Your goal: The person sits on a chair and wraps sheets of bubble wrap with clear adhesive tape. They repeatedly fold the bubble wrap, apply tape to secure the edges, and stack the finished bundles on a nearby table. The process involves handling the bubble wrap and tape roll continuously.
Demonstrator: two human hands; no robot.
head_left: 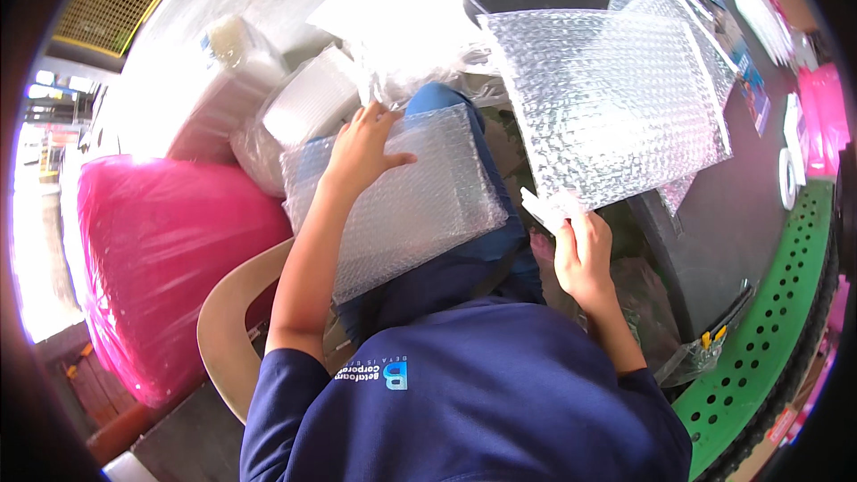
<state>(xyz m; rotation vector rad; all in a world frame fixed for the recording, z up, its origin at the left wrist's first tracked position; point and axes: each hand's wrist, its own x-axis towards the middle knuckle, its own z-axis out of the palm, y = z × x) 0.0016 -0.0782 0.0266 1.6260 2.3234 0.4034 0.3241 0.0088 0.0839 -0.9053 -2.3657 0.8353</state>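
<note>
Across my thighs lies a clear bubble-wrap pouch [420, 219], flat and slightly slanted. My left hand [360, 150] rests on its far left part with the fingers spread and the thumb stretched to the right. My right hand [585, 257] is closed in a pinch on some thin white strips [544, 210]. Just beyond it, the near edge of a larger bubble-wrap pouch [616, 107] reaches over the edge of the black table. More bubble wrap [669, 9] lies partly beneath that pouch.
A large pink wrapped bundle [170, 259] stands at my left, beside the beige chair's armrest [234, 321]. White wrapped packs [312, 98] lie ahead of it. On the black table [732, 223] at the right are a tape roll [786, 178] and printed papers. A green perforated strip [759, 339] borders it.
</note>
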